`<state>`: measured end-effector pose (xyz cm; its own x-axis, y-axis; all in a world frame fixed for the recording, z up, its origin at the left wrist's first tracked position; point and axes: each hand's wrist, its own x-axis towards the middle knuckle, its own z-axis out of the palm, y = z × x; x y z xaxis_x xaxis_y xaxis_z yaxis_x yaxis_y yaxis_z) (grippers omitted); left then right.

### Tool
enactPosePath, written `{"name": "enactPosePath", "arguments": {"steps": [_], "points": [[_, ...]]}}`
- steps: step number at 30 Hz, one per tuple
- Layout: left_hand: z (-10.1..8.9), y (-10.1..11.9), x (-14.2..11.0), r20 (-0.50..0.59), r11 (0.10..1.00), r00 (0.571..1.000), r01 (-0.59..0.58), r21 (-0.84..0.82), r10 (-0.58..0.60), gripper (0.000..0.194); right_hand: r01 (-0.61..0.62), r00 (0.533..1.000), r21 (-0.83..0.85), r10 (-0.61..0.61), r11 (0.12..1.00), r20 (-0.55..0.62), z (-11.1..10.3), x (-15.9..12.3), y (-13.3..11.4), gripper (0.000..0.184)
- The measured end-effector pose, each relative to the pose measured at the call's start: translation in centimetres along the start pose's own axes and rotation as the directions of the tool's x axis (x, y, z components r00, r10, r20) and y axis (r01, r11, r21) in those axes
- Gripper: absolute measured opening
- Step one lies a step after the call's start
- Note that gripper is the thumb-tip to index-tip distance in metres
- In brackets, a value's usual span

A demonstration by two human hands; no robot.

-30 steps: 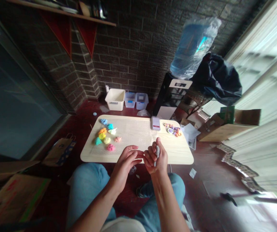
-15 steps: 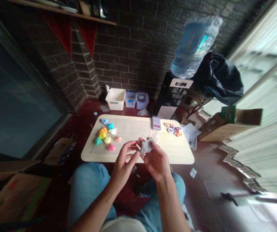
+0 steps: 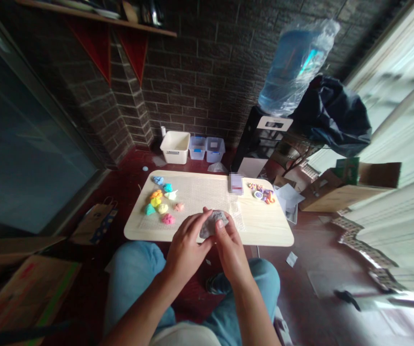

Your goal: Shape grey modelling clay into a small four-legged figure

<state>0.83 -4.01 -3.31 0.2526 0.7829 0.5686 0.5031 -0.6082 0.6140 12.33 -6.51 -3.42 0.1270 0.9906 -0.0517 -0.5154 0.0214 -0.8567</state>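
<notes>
A grey lump of modelling clay [image 3: 212, 224] is held between both hands above the near edge of the low table [image 3: 264, 230]. My left hand [image 3: 189, 240] closes on its left side, fingers over the far edge and thumb beneath. With the thumb pressed on top, my right hand [image 3: 230, 244] grips its right side; the fingers behind are partly hidden. On the left of the table lie several coloured clay lumps, among them a pink one [image 3: 168, 218], a green one [image 3: 150, 209], a yellow one [image 3: 156, 202] and a blue one [image 3: 158, 180].
A clear textured mat [image 3: 203, 192] covers much of the tabletop. A phone [image 3: 236, 183] lies at its back edge, near small colourful clay pieces [image 3: 266, 194]. Plastic bins [image 3: 176, 149], a water dispenser [image 3: 257, 144] and a cardboard box [image 3: 340, 190] stand beyond the table.
Both hands have closed in on the grey clay, which has tilted and shifted slightly left. The right thumb now presses on its top; before, the clay lay on the more open right hand.
</notes>
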Motion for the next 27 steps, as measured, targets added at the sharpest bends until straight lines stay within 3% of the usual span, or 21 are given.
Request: {"name": "enactPosePath", "arguments": {"steps": [5, 9, 13, 27], "points": [[-0.6, 0.0, 0.2, -0.051, 1.0, 0.998, -0.023, 0.002, 0.023, 0.032, 0.036, 0.999, 0.009, -0.036, 0.999, 0.031, -0.1, -0.3, 0.0, 0.04], [-1.0, 0.5, 0.4, -0.039, 0.998, 0.999, -0.037, -0.053, 0.035, 0.02, 0.038, 0.993, 0.084, -0.047, 0.996, 0.106, 0.1, -0.3, -0.2, 0.038], [-1.3, 0.7, 0.5, -0.005, 0.997, 0.999, -0.047, -0.057, 0.047, 0.021, 0.002, 0.987, 0.135, -0.023, 0.991, 0.157, 0.4, -0.3, -0.5, 0.031], [-1.9, 1.2, 0.1, 0.152, 0.989, 0.986, 0.089, -0.116, -0.07, 0.018, 0.105, 0.993, 0.035, -0.106, 0.994, 0.044, 1.1, -0.6, -0.8, 0.012]]}}
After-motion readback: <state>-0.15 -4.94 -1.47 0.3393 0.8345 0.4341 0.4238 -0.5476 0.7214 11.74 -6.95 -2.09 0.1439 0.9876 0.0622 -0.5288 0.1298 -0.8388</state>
